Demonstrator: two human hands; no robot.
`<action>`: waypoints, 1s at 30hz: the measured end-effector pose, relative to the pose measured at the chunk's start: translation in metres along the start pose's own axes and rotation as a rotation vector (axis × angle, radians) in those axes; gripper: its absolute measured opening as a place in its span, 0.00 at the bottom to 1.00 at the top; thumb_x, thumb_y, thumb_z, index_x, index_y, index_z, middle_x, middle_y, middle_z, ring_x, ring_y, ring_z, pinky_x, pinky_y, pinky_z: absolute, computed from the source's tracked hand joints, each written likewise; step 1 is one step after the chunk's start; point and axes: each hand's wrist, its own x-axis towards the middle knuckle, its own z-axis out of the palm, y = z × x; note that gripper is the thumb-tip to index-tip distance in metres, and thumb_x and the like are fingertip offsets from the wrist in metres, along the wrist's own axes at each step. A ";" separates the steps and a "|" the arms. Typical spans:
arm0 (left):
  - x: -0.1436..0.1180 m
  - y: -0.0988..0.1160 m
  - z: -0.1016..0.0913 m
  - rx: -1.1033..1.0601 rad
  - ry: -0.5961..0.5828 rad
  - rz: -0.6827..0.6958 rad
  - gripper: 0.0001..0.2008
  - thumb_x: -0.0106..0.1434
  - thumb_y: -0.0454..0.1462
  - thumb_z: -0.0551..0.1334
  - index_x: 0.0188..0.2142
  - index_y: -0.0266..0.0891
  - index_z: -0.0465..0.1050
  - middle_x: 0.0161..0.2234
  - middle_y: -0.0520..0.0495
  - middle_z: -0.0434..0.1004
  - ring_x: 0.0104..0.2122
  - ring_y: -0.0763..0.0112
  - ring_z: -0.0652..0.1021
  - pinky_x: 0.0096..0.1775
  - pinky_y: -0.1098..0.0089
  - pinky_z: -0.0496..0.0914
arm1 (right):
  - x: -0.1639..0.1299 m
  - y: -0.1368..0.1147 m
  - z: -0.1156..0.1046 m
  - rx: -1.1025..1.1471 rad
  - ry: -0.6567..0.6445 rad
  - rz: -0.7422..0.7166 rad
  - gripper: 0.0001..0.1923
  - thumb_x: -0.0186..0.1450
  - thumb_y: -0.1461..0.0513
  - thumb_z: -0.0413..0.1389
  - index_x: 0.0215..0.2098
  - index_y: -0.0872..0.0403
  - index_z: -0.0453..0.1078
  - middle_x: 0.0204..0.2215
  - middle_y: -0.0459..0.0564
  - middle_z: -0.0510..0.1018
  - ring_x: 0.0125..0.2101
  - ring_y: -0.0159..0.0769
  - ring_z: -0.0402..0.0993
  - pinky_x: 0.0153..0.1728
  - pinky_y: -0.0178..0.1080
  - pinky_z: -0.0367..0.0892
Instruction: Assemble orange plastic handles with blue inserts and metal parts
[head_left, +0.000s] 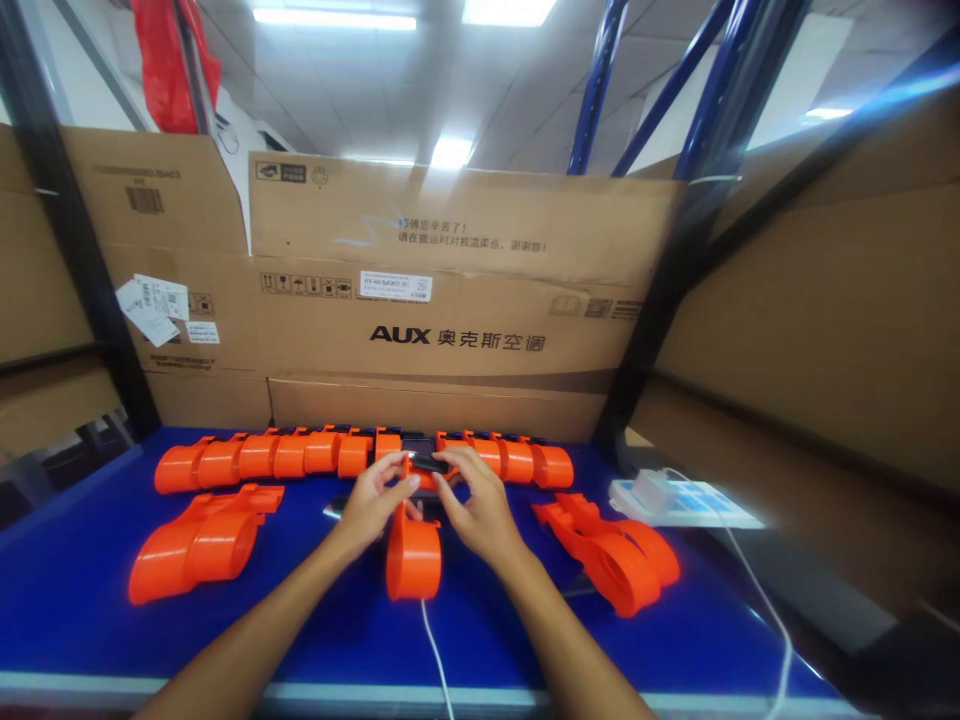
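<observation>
My left hand (371, 505) and my right hand (480, 505) meet over the middle of the blue table (90, 600). Between their fingertips they hold a small dark flat device (429, 464) at the top of an orange plastic holder (413, 553) that lies between my wrists. A thin white cable (435, 650) runs from the holder toward me. Just beyond my fingers lies a row of several orange holders (300, 455) side by side.
Two nested orange holders (199, 540) lie at the left and more orange holders (611, 555) at the right. A white power strip (682, 500) with a white charger sits at the right edge. Cardboard boxes (465, 320) wall in the back and sides, between dark shelf posts.
</observation>
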 end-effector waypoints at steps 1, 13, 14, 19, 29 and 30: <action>0.000 0.001 0.000 0.001 -0.005 0.004 0.28 0.57 0.45 0.68 0.53 0.38 0.65 0.50 0.37 0.75 0.22 0.70 0.81 0.25 0.72 0.72 | 0.000 -0.001 0.000 -0.014 0.005 -0.011 0.12 0.68 0.63 0.54 0.49 0.50 0.71 0.45 0.54 0.72 0.39 0.38 0.73 0.40 0.41 0.73; 0.001 -0.007 -0.002 0.048 -0.016 0.037 0.30 0.51 0.40 0.72 0.52 0.39 0.69 0.49 0.39 0.76 0.19 0.77 0.77 0.23 0.72 0.72 | -0.006 -0.001 0.003 -0.108 -0.125 -0.069 0.17 0.70 0.62 0.53 0.56 0.48 0.70 0.39 0.52 0.73 0.38 0.39 0.72 0.41 0.42 0.71; 0.001 -0.007 -0.003 0.049 -0.013 0.040 0.29 0.51 0.39 0.72 0.52 0.39 0.69 0.48 0.39 0.76 0.19 0.77 0.76 0.22 0.73 0.72 | -0.005 -0.002 0.003 -0.096 -0.137 -0.072 0.17 0.70 0.62 0.52 0.56 0.47 0.69 0.39 0.52 0.73 0.38 0.39 0.72 0.41 0.41 0.70; 0.004 -0.005 -0.006 0.027 0.028 0.031 0.27 0.51 0.39 0.72 0.50 0.38 0.71 0.44 0.43 0.78 0.18 0.78 0.75 0.22 0.73 0.70 | -0.002 -0.001 -0.001 -0.027 -0.198 -0.018 0.23 0.71 0.63 0.49 0.64 0.48 0.60 0.38 0.50 0.74 0.34 0.36 0.72 0.37 0.39 0.70; 0.006 -0.002 -0.007 -0.022 0.142 -0.042 0.27 0.48 0.39 0.73 0.48 0.39 0.71 0.38 0.47 0.79 0.17 0.77 0.75 0.22 0.73 0.69 | -0.012 0.021 -0.004 -0.655 -0.299 0.257 0.13 0.58 0.57 0.63 0.40 0.54 0.75 0.39 0.59 0.78 0.45 0.51 0.70 0.45 0.48 0.63; 0.006 -0.002 -0.007 -0.019 0.137 -0.041 0.27 0.49 0.39 0.73 0.48 0.39 0.71 0.38 0.47 0.79 0.17 0.77 0.75 0.22 0.73 0.69 | -0.013 0.020 -0.004 -0.689 -0.323 0.264 0.13 0.58 0.57 0.64 0.39 0.55 0.75 0.39 0.60 0.78 0.45 0.52 0.69 0.45 0.48 0.62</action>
